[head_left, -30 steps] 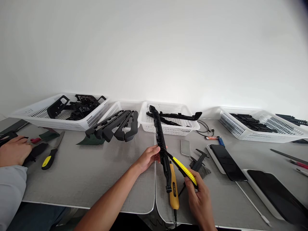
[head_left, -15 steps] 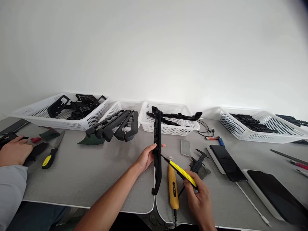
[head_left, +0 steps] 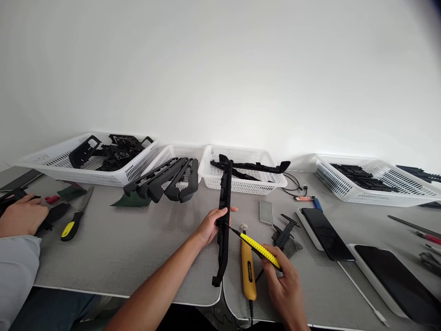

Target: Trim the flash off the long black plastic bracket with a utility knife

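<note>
My left hand [head_left: 209, 226] is closed around the middle of a long black plastic trim part [head_left: 223, 243], its far end reaching over a white basket. In my right hand [head_left: 284, 280] is a yellow-and-black utility knife [head_left: 260, 250], its dark tip at the trim part beside my left fingers. Whether the tip touches the plastic I cannot tell. Under the knife, a yellow corded rotary tool [head_left: 247, 271] lies on the table. A black caliper [head_left: 285, 233] rests to the right of it.
White baskets [head_left: 241, 185] with black plastic parts line the wall. Dark grey trim pieces [head_left: 168, 181] lean on one. At right are phones [head_left: 327, 233], a white cable [head_left: 361, 292] and a lighter [head_left: 303, 198]. A co-worker's hand [head_left: 24, 216] and a yellow-black-handled file [head_left: 70, 227] are at left.
The trim part has tilted, its near end swinging left and slightly toward me. My left hand has shifted a little, and the knife tip has stayed close to the part.
</note>
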Demonstrator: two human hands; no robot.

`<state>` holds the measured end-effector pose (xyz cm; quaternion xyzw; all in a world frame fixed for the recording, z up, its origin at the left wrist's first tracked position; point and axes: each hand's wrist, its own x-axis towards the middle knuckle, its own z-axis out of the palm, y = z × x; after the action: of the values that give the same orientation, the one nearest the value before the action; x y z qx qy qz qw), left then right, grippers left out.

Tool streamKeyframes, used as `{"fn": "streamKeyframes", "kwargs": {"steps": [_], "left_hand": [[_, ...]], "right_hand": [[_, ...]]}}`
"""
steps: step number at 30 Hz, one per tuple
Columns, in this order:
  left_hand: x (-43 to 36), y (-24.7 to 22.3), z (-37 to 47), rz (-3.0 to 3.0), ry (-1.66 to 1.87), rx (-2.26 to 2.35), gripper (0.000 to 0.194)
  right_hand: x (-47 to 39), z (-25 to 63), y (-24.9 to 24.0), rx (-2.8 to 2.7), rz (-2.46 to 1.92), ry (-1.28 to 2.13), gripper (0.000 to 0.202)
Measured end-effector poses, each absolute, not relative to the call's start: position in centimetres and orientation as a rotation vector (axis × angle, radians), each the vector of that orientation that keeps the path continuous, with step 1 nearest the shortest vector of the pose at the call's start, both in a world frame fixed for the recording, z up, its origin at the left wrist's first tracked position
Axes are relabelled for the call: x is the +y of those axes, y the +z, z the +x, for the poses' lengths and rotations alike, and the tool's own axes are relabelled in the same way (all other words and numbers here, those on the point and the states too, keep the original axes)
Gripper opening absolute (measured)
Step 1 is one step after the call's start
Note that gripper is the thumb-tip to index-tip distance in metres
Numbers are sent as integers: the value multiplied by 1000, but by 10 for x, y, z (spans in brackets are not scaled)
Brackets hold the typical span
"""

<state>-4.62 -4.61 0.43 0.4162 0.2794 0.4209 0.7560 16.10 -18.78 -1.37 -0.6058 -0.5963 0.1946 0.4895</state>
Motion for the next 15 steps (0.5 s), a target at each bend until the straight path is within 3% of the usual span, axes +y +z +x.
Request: {"fn": "streamKeyframes", "kwargs": {"steps": [15], "left_hand": [[-49, 10, -45, 882, 932, 605, 57]], "right_hand": [[-186, 160, -13, -1483, -1435, 484, 30]]}}
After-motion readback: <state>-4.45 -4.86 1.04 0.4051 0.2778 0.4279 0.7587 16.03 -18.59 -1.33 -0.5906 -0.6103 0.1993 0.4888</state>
